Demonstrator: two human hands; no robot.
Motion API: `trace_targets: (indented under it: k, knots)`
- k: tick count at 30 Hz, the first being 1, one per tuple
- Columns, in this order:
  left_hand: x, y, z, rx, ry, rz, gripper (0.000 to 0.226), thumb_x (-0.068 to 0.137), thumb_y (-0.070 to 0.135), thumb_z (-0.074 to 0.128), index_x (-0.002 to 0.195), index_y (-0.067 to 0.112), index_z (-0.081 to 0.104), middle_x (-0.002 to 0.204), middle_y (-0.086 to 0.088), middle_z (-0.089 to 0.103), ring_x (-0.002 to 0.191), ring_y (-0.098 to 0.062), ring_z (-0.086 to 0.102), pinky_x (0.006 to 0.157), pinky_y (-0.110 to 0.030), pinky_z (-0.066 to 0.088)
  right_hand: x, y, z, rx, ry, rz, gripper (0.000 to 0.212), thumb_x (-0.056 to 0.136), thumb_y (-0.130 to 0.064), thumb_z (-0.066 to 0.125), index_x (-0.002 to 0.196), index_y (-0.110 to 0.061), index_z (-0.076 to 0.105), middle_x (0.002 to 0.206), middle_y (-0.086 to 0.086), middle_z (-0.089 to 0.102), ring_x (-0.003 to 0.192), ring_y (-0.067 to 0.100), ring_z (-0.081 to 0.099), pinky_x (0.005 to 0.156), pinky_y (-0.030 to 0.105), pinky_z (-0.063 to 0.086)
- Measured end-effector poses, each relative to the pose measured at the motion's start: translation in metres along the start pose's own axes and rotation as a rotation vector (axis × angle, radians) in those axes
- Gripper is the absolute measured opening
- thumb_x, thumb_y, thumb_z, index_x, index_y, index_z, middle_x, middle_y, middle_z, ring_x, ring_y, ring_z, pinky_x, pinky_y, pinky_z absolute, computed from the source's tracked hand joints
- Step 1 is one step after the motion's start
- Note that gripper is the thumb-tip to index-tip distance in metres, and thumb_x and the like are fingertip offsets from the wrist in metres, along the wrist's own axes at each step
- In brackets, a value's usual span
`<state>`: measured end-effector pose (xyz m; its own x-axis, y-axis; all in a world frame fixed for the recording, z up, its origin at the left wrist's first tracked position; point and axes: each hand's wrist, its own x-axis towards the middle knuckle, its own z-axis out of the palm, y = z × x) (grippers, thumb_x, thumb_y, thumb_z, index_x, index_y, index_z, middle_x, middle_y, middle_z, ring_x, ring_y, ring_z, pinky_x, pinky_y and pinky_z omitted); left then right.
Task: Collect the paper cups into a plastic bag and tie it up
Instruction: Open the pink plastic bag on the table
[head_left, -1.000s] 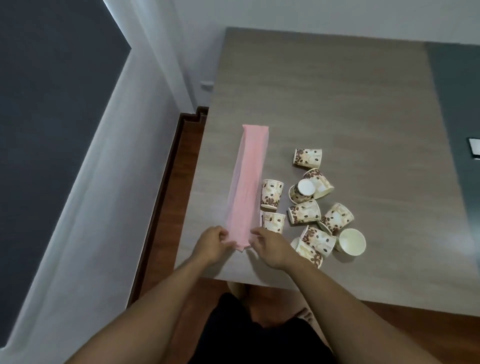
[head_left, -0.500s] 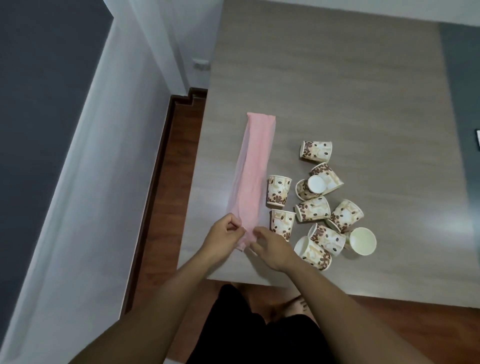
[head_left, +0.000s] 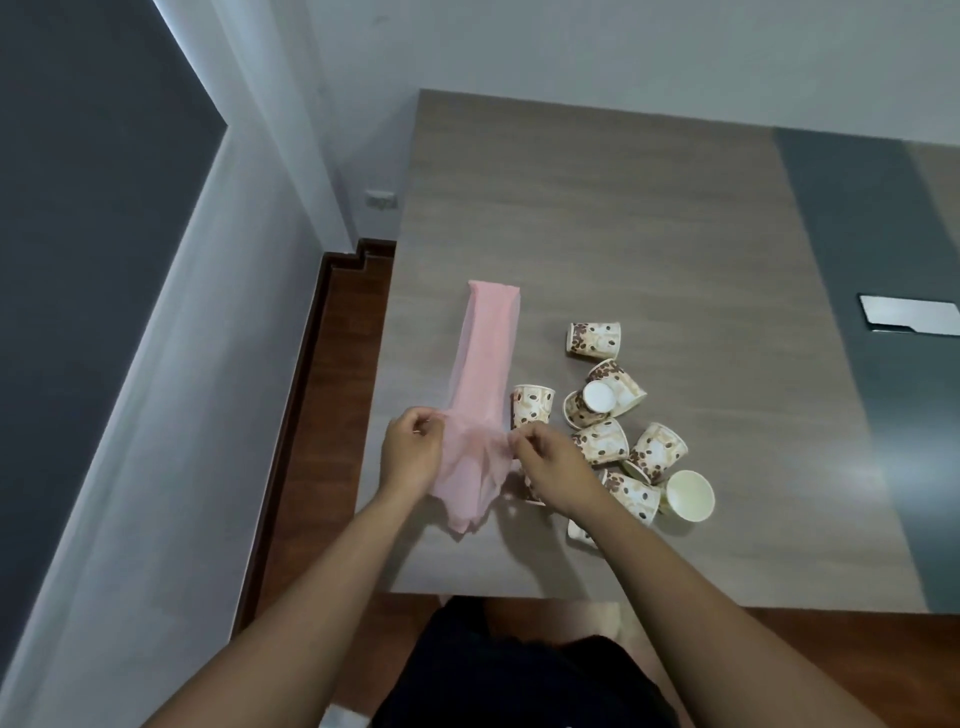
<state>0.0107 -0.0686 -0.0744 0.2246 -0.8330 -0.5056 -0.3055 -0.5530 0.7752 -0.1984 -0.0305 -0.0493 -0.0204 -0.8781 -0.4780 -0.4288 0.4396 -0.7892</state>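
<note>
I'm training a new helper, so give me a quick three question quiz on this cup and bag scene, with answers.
1. True or false: the pink plastic bag already holds some paper cups.
2. Which hands grip the bag's near end? A) left only B) right only C) both
3. Fill in: the cups lie on the table to the ____ of the bag.

Key: 1. False; every cup is still outside it. 2. C; the left hand and right hand pinch it apart. 3. right.

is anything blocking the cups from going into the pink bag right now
Nothing lies between them, but the pink plastic bag is still a flat folded strip; the left hand and right hand are only pinching its near end apart. The paper cups sit loose on the table just right of it.
</note>
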Motion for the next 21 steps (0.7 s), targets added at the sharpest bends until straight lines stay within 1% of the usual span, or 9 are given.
trace_targets:
  k: [3,5,7,9,12,14,18,19,21]
  knots:
    - [0.005,0.003,-0.008,0.081,0.061,0.021,0.020,0.113,0.021,0.057,0.103,0.011,0.071,0.102,-0.006,0.071,0.099,-0.030,0.068,0.073,-0.031,0.041,0.001,-0.011,-0.009,0.251,0.056,0.060,0.025,0.114,-0.033,0.055,0.103,-0.016,0.070,0.103,-0.004,0.084,0.097,0.016,0.079,0.093,0.040,0.064]
    - [0.006,0.006,-0.013,0.088,0.097,0.061,0.026,0.117,0.026,0.054,0.101,0.009,0.066,0.098,-0.007,0.069,0.092,-0.029,0.065,0.066,-0.035,0.039,0.002,-0.015,-0.015,0.308,0.120,0.072,0.025,0.114,-0.029,0.055,0.102,-0.014,0.071,0.096,0.004,0.079,0.090,0.020,0.075,0.088,0.040,0.062]
    - [0.003,0.010,-0.014,0.040,0.118,0.103,0.033,0.118,0.029,0.053,0.099,0.005,0.066,0.087,-0.004,0.066,0.081,-0.024,0.060,0.061,-0.030,0.042,0.002,-0.015,-0.021,0.256,0.167,0.065,0.023,0.114,-0.027,0.056,0.103,-0.015,0.073,0.089,0.003,0.074,0.082,0.017,0.067,0.077,0.031,0.055]
    - [-0.002,0.018,-0.017,-0.023,0.109,0.163,0.040,0.118,0.034,0.054,0.095,0.003,0.065,0.080,-0.003,0.063,0.072,-0.018,0.055,0.063,-0.034,0.040,0.004,-0.014,-0.026,0.212,0.204,0.056,0.024,0.113,-0.026,0.056,0.107,-0.013,0.075,0.099,0.005,0.077,0.087,0.015,0.067,0.078,0.028,0.053]
    - [-0.004,0.027,-0.030,-0.031,0.009,0.268,0.037,0.114,0.042,0.062,0.095,0.013,0.075,0.085,0.000,0.074,0.074,-0.010,0.061,0.067,-0.032,0.045,0.010,-0.005,-0.033,0.161,0.313,0.081,0.024,0.112,-0.022,0.055,0.116,-0.011,0.076,0.112,-0.001,0.075,0.101,0.013,0.067,0.088,0.024,0.050]
    - [-0.004,0.027,-0.043,0.041,-0.130,0.309,0.031,0.110,0.043,0.070,0.093,0.018,0.078,0.085,0.000,0.077,0.074,-0.005,0.062,0.068,-0.030,0.046,0.012,0.002,-0.036,0.162,0.347,0.122,0.024,0.113,-0.023,0.054,0.119,-0.015,0.075,0.112,-0.006,0.073,0.107,0.014,0.066,0.095,0.030,0.050]
    - [-0.004,0.024,-0.063,0.194,-0.395,0.245,0.017,0.093,0.036,0.091,0.095,0.020,0.084,0.089,0.004,0.084,0.073,0.000,0.069,0.068,-0.023,0.051,0.018,0.018,-0.037,0.125,0.296,0.145,0.025,0.112,-0.029,0.058,0.119,-0.011,0.076,0.105,-0.003,0.074,0.089,0.011,0.067,0.080,0.027,0.051]
    - [-0.006,0.022,-0.065,0.200,-0.419,0.231,0.013,0.094,0.033,0.091,0.095,0.021,0.085,0.087,0.007,0.085,0.073,0.002,0.070,0.068,-0.020,0.052,0.018,0.023,-0.035,0.086,0.269,0.144,0.025,0.112,-0.031,0.059,0.119,-0.011,0.074,0.108,-0.001,0.074,0.087,0.010,0.067,0.079,0.026,0.051]
    - [-0.014,0.018,-0.065,0.162,-0.375,0.242,0.012,0.102,0.029,0.083,0.096,0.019,0.085,0.088,0.005,0.084,0.073,0.003,0.069,0.068,-0.019,0.052,0.016,0.036,-0.029,-0.003,0.224,0.140,0.021,0.109,-0.031,0.062,0.120,-0.015,0.069,0.119,0.003,0.074,0.098,0.017,0.071,0.091,0.034,0.056]
